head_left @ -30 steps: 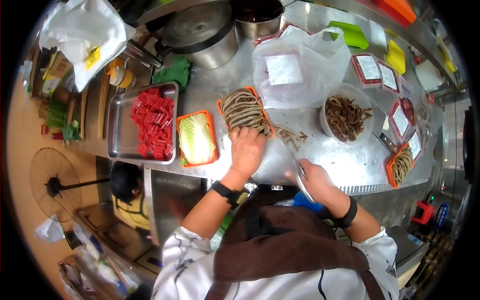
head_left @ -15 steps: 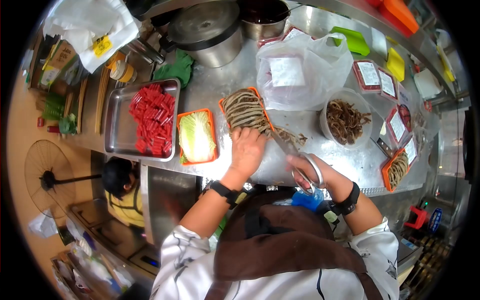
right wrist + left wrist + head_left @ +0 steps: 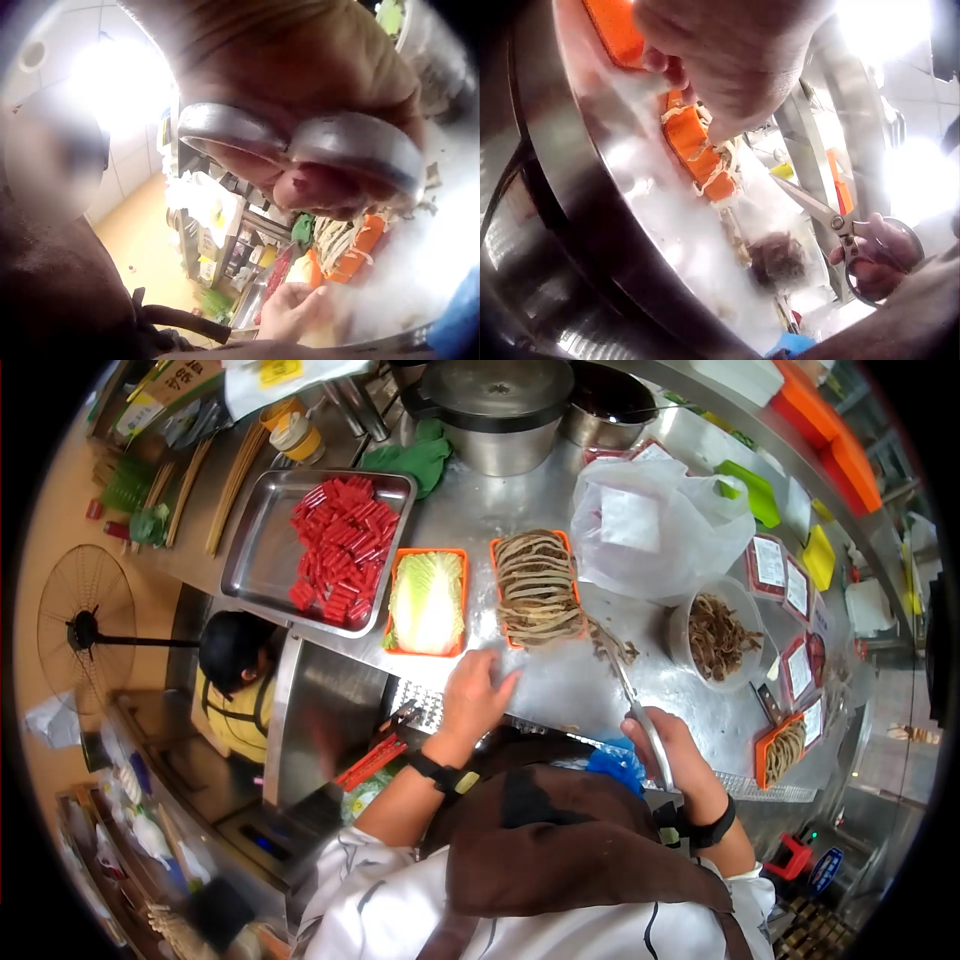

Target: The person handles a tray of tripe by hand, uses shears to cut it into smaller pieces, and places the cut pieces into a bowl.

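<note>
My left hand is off the food, held by the table's front edge with thumb and fingers apart. Just beyond it stands an orange tray packed with grey-brown strips. To its left, an orange-rimmed tray carries a napa cabbage. My right hand grips metal scissors, its fingers through the handle loops. The blades point away from me, toward loose strip scraps beside the tray. In the left wrist view, strip ends hang over the orange tray wall.
A clear tub of brown strips stands at right, near another small orange tray. A steel pan holds red pieces at left. Behind are a white plastic bag and a lidded pot. Another person is at lower left.
My left hand has let go of the strips in the tray and drawn back toward the front edge. The scissors have moved away from the tray. The head view has shifted.
</note>
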Tool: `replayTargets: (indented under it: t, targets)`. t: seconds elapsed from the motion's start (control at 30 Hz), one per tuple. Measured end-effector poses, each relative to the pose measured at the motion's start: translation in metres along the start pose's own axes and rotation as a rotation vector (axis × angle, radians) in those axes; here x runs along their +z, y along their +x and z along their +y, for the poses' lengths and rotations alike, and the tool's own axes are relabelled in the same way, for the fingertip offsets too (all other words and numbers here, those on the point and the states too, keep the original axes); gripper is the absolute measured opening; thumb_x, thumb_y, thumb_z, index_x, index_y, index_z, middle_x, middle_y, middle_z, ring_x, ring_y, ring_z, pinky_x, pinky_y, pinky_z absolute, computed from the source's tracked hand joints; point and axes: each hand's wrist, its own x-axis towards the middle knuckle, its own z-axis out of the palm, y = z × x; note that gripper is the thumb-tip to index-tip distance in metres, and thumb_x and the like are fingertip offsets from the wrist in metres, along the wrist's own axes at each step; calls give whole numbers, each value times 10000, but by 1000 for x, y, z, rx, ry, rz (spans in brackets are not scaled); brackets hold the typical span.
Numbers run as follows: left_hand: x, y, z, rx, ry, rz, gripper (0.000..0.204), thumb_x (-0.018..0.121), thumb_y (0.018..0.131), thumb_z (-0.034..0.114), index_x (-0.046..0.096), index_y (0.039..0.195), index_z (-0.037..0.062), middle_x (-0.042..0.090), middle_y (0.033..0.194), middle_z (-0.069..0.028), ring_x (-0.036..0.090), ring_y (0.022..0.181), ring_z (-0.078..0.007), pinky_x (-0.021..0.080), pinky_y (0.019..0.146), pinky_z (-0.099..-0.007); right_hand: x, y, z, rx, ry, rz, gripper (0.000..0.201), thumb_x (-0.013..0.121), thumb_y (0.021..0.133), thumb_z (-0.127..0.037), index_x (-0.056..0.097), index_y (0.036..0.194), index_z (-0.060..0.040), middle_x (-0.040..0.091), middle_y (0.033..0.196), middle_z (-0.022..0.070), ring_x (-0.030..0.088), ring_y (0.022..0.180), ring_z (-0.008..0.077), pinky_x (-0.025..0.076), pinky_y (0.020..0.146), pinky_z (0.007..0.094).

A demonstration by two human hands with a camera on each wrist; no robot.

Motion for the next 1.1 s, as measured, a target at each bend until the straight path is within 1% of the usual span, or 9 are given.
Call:
replayTargets:
  t: [0.17,0.23,0.47,0.7,0.77,0.9,0.97,1.0,1.1]
  targets:
    - [13,19,4,108,-18,85,218,777,828,117,679,1016,68,609,878,-96,623,756,-318,515,653,-424,8,-7,8,-14,16,-77,403,720,973,-344,643,1127,20,539,612,-5,493,462,77,378,421,264]
    - [19,24,2,253,45,87,172,775,844,121,707,1001,110,634,896,-73,656,751,-291,536,636,-385,9,-6,14,-35,3,-60,411,720,974,-345,641,1142,22,544,616,-3,495,464,78,380,422,265]
    - [27,38,0,340,87,74,118,773,825,95,715,927,98,626,853,-60,660,741,-272,536,637,-382,11,-12,25,-48,-3,-12,425,721,971,-343,633,1175,19,552,619,11,504,474,89,388,436,278]
    - [23,39,2,225,45,100,94,777,811,83,702,867,76,639,861,-58,664,738,-281,536,637,-386,12,-12,29,-74,-28,2,442,721,970,-346,631,1186,29,548,605,16,505,477,98,385,448,281]
    - [21,37,4,21,7,10,113,783,819,97,685,868,69,644,863,-69,666,744,-264,534,649,-367,12,-8,33,-158,-68,18,460,722,968,-352,628,1200,34,550,597,20,511,484,96,388,453,284]
    - [26,34,3,-140,-142,72,152,789,803,117,651,864,97,627,856,-62,659,750,-266,527,655,-372,8,-10,28,-89,-25,-15,479,725,965,-364,627,1208,37,555,596,26,526,495,98,397,459,288]
    - [28,34,1,-228,-153,14,177,794,806,134,643,892,101,630,865,-59,658,754,-256,525,662,-369,7,-10,31,-65,-3,-27,495,728,963,-378,628,1203,43,552,592,24,521,501,87,394,459,277]
    - [29,33,1,-220,-157,8,177,794,806,134,643,892,101,630,865,-59,658,754,-256,525,662,-369,6,-10,34,-64,2,-18,495,728,963,-378,628,1203,43,552,592,24,521,501,87,394,459,277]
    - [26,31,9,-143,-38,29,183,774,798,117,632,911,93,618,888,-83,639,791,-290,514,678,-406,6,-1,54,-43,-44,-6,491,740,945,-388,632,1181,29,618,620,82,609,521,187,469,502,343]
